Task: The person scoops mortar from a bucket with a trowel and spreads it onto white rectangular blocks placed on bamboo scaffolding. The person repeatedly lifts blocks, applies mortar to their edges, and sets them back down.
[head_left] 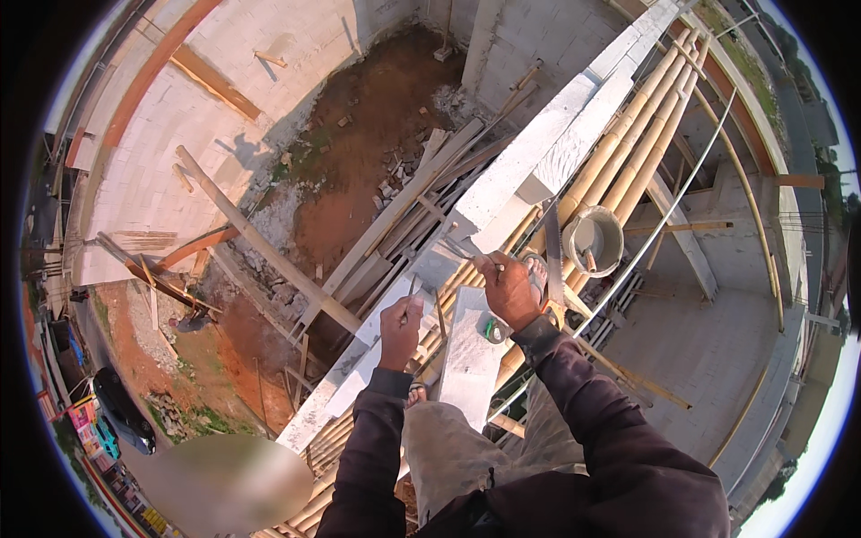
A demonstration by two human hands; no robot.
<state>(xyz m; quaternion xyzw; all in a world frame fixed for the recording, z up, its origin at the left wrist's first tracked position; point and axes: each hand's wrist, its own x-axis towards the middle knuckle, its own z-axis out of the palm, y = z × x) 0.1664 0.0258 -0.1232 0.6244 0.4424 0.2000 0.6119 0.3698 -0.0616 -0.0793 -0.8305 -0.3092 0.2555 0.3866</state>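
My right hand (511, 293) is closed around the handle of a small trowel (459, 248), whose grey blade reaches over the top of a white block wall (529, 184). Just left of it, my left hand (400, 334) is a fist close above the same wall, with a thin tip showing over the fingers; what it holds is too small to make out. A loose white block (470, 363) lies between my legs on the bamboo. On that block, beside my right wrist, sits a small round green and silver item (493, 330). Grey mortar (437, 266) shows on the wall top between my hands.
A grey bucket (594, 242) with a stick-like handle inside stands right of my right hand, next to a long flat metal blade (553, 255). Bamboo poles (619, 166) form the platform under me. Deep drops lie on both sides; planks and rubble (404, 211) are below left.
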